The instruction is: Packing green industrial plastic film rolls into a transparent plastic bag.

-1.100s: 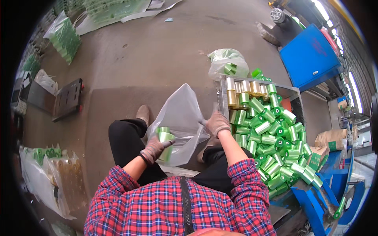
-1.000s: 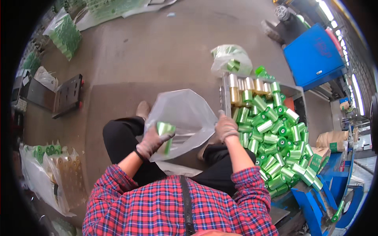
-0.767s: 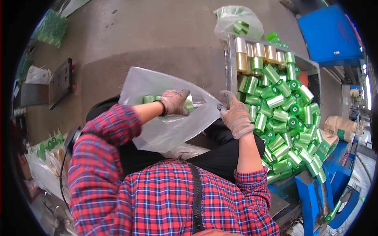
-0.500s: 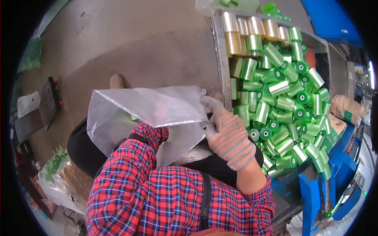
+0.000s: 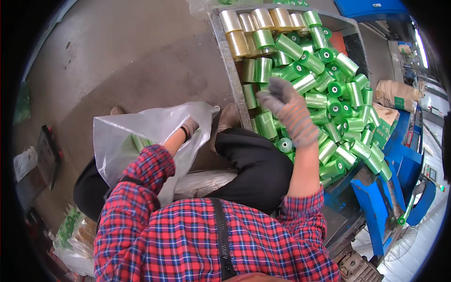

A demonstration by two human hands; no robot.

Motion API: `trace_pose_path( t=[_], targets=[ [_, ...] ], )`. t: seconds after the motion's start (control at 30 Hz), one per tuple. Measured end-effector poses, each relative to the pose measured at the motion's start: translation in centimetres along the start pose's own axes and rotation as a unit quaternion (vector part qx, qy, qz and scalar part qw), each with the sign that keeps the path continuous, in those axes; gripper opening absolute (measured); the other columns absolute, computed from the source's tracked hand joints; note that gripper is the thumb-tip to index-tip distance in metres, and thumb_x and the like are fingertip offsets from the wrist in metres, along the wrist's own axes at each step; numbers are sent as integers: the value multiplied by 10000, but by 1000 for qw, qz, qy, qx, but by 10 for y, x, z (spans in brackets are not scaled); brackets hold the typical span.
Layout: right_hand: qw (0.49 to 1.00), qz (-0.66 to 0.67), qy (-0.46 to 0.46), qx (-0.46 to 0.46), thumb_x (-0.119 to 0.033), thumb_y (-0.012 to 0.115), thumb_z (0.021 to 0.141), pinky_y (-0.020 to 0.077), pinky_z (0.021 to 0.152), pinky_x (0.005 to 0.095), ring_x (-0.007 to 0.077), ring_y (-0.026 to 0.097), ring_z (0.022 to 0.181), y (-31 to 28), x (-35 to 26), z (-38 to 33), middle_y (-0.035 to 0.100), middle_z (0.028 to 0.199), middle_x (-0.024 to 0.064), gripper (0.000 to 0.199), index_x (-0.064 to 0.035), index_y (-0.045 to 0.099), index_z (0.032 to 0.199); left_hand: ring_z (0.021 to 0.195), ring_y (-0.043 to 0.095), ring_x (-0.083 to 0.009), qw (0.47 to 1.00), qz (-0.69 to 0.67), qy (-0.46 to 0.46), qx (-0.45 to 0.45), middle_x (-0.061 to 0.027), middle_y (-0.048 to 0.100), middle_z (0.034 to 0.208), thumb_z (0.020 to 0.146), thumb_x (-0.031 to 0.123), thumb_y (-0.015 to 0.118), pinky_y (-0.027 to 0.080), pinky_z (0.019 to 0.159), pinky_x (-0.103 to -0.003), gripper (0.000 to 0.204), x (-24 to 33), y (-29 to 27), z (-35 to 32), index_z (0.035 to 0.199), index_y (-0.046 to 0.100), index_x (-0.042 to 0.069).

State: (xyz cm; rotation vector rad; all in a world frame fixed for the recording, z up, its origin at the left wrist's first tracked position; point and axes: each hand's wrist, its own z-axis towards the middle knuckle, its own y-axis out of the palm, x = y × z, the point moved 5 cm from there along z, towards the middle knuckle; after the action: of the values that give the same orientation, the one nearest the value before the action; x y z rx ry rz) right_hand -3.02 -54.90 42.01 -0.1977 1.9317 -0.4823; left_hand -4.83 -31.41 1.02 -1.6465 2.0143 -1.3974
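Observation:
A translucent plastic bag (image 5: 162, 120) lies spread over my lap, with a green shape (image 5: 140, 142) showing in it. My gloved left hand (image 5: 190, 127) reaches into the bag, near its far right side, and its fingertips are hard to make out. To the right, my right hand (image 5: 293, 115) in a striped grey and orange glove is raised over a heap of green film rolls (image 5: 324, 101). Its fingers and thumb are curved and apart, with no roll visible between them. Several rolls lie just below and beyond it.
A metal-edged bin (image 5: 229, 66) holds the heap, with clear yellowish rolls (image 5: 260, 19) in its far left corner. Blue machine parts (image 5: 369, 207) and brown paper sacks (image 5: 397, 94) stand on the right. At lower left is another bag of rolls (image 5: 77, 237).
My right hand has let go of the bag's edge and moved over the rolls. My left hand has shifted farther forward in the bag, whose right side has slumped leftward. The view has shifted right.

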Motion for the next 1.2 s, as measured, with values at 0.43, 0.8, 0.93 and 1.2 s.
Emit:
trace_pose_path(
  t=[0.43,0.8,0.93,1.2],
  targets=[
    [951,248,59,174,-124,788,621,475,753,321,181,571,823,-10,210,-5,594,968,70,575,-7,486,1096,1250,331,-344,908,-105,72,399,-180,372,1333,749,271,634,305,1010,-403,701,132,-325,-245,1346,305,104],
    [972,-92,-206,61,-460,579,773,437,880,419,342,536,1040,73,-73,-46,486,1197,237,655,-55,405,1258,1002,556,-252,931,-316,84,163,-123,562,1078,583,198,769,422,888,-344,828,128,-368,-299,1285,347,73],
    [884,-452,-73,-97,-350,577,781,450,840,414,317,576,994,113,-64,-51,560,1092,238,585,-70,406,1265,1015,554,-324,996,24,-73,-43,-201,572,1073,547,345,751,433,882,-366,845,60,-297,-233,1252,406,32],
    [915,-388,-71,-84,-192,558,770,469,762,409,326,615,854,89,-41,-43,633,841,195,387,-73,509,1135,1157,466,-279,935,-249,-244,-65,-196,491,1234,641,549,657,364,964,-351,820,-23,-79,-78,1198,478,-26]
  ],
)
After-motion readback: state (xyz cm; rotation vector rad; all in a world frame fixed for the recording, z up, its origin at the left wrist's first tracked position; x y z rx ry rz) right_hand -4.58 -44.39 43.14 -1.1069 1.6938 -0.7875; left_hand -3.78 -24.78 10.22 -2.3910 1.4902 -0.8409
